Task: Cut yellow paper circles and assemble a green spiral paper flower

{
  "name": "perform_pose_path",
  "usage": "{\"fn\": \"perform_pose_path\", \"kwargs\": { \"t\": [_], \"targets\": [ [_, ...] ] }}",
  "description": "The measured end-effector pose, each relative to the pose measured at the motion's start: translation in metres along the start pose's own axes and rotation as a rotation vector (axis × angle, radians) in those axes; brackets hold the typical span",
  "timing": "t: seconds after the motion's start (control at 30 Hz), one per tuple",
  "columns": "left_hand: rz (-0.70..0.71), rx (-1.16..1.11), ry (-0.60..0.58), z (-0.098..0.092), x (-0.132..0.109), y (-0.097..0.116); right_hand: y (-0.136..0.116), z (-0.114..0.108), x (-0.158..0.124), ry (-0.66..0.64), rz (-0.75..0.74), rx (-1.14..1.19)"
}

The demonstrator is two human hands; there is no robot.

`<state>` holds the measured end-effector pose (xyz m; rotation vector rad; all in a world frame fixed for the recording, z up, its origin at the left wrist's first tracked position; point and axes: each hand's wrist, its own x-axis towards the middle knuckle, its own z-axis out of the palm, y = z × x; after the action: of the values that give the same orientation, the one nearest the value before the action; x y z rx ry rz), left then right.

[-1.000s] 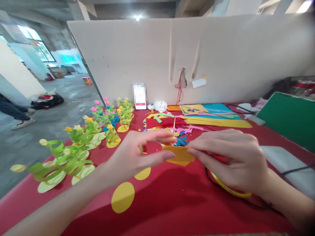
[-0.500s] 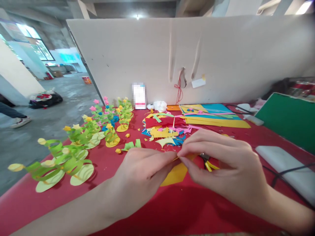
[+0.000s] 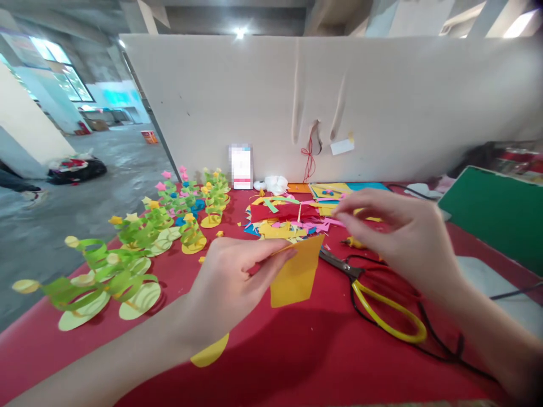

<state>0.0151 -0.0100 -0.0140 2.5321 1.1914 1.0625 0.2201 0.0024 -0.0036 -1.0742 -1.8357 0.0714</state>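
My left hand (image 3: 241, 282) pinches the top edge of a yellow sheet of paper (image 3: 297, 277) between thumb and fingers. The sheet hangs upright above the red tabletop (image 3: 271, 362). To its right, my right hand (image 3: 394, 243) is raised, apart from the sheet, with thumb and fingertips pressed together. Whether anything is between those fingertips I cannot make out. Scissors with yellow handles (image 3: 355, 272) lie below the right hand, blades pointing toward the sheet. Partly under my left wrist lies a yellow paper disc (image 3: 212, 351).
Several green paper spirals on pale round bases (image 3: 139, 301) stand at the left. Colourful paper scraps (image 3: 284, 229) are heaped mid-table. A phone (image 3: 241, 167) leans on the white board (image 3: 220, 96) behind. Black cable (image 3: 436, 333) runs at the right, near a green board (image 3: 496, 215).
My right hand has parted from the left and moved up and right. The yellow sheet stays in my left hand, now facing me more fully. The scissors and the yellow disc are more exposed.
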Motion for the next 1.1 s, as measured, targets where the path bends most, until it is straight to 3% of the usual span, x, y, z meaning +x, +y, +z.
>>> {"fn": "perform_pose_path", "kwargs": {
  "t": [0.17,0.27,0.37,0.43,0.53,0.6,0.73,0.87,1.1],
  "targets": [
    [0.021,-0.159,-0.110,0.009,-0.002,0.002,-0.020,0.015,-0.013,-0.203,-0.076,0.171],
    [-0.057,-0.135,-0.108,0.009,0.000,0.000,-0.009,0.013,-0.009,-0.145,-0.089,0.060],
    [-0.216,-0.181,-0.123,0.006,0.007,-0.004,0.006,0.004,0.002,-0.088,0.040,-0.029],
    [-0.307,-0.267,-0.154,0.004,0.010,-0.006,0.009,0.001,0.005,-0.199,0.147,0.053],
    [-0.399,-0.416,-0.162,0.004,0.014,-0.008,0.003,0.003,0.003,-0.535,0.218,0.280],
    [-0.437,-0.520,-0.137,0.005,0.014,-0.009,-0.002,0.006,0.000,-0.659,0.285,0.396],
    [-0.476,-0.719,-0.165,0.007,0.014,-0.009,-0.003,0.008,-0.003,-0.553,0.443,0.498],
    [-0.502,-0.853,-0.267,0.009,0.012,-0.010,-0.002,0.005,-0.001,-0.423,0.476,0.570],
    [-0.495,-1.066,-0.203,0.012,0.011,-0.012,-0.003,0.001,0.000,-0.403,0.491,0.659]
  ]
}}
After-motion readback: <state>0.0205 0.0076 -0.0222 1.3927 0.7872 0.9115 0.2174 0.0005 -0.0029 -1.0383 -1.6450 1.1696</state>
